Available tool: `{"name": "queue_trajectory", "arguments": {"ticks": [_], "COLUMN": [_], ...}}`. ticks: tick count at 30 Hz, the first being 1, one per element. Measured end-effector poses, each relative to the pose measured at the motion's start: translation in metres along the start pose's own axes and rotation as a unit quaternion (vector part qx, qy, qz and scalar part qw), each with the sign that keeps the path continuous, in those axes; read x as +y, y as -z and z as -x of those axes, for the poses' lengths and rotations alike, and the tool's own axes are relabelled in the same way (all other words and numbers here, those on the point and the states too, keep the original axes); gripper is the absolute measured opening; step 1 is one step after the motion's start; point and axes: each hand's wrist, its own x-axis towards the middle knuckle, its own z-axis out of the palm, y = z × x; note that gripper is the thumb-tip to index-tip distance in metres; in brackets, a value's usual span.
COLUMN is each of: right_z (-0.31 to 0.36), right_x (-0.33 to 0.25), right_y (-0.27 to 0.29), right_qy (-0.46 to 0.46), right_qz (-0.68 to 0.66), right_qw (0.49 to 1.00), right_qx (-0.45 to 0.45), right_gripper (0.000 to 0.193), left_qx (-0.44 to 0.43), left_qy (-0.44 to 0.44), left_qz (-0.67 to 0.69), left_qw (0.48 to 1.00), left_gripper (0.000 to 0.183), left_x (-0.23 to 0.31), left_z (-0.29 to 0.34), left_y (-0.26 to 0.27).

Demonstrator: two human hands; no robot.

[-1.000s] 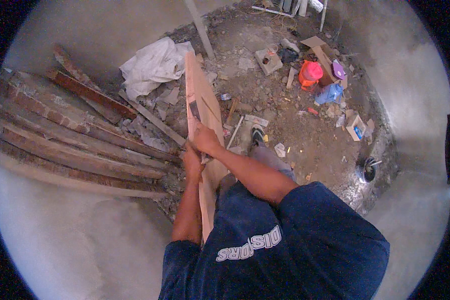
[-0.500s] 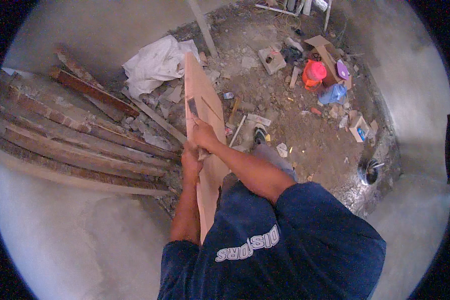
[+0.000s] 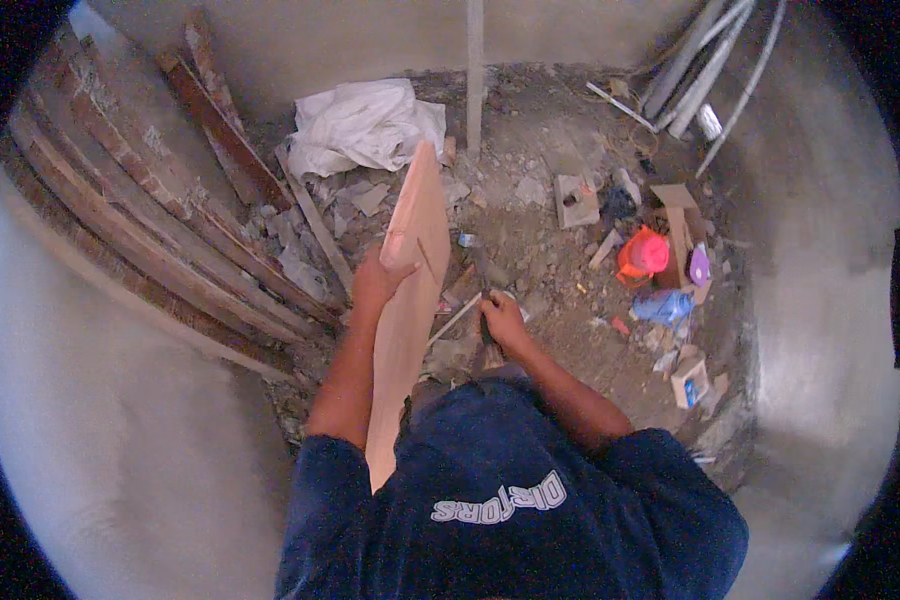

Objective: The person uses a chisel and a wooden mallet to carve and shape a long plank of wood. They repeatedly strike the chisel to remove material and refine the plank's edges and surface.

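A long, pale wooden board (image 3: 410, 320) stands on edge in front of me, slanting away toward the far wall. My left hand (image 3: 378, 285) grips its left edge, with the thumb lying across the broad face near a dark slot. To the right of the board, apart from it, my right hand (image 3: 505, 318) is closed round what looks like a chisel (image 3: 491, 352). Its wooden handle end shows below the fist, and a dark, narrow part points away above it, hard to make out against the ground.
Several old timber planks (image 3: 170, 190) lean at the left. A white sack (image 3: 365, 125) lies beyond the board, near an upright pole (image 3: 474, 80). Rubble covers the ground. At the right are an orange-red container (image 3: 645, 252), a cardboard box (image 3: 678, 215), a blue plastic item (image 3: 662, 306) and pipes (image 3: 705, 75).
My right hand has drawn the chisel away from the board's edge to the right. My left hand has shifted farther up along the board. The view has turned, and the board leans more rightward.
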Motion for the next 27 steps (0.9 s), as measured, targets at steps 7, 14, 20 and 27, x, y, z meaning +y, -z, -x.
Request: {"name": "queue_trajectory", "arguments": {"ticks": [7,14,20,27], "right_z": [-0.046,-0.089,-0.116,-0.134], "right_x": [0.096,0.112,0.065,-0.065], "right_y": [0.025,0.072,0.073,0.071], "right_qy": [-0.012,-0.027,0.039,0.072], "right_qz": [-0.071,-0.022,-0.047,-0.029], "right_qw": [0.995,0.991,0.964,0.928], "right_qx": [-0.062,-0.130,-0.260,-0.365], "right_gripper": [0.022,0.018,0.023,0.034], "left_qx": [0.019,-0.018,0.016,0.056], "left_qy": [0.073,0.182,0.247,0.260], "left_qz": [-0.014,0.047,0.143,-0.037], "left_qw": [0.997,0.982,0.958,0.963], "left_gripper": [0.052,0.048,0.056,0.086], "left_x": [-0.049,0.021,-0.030,0.011], "left_z": [-0.067,-0.052,-0.036,-0.012], "left_y": [-0.012,-0.006,-0.026,-0.002]}}
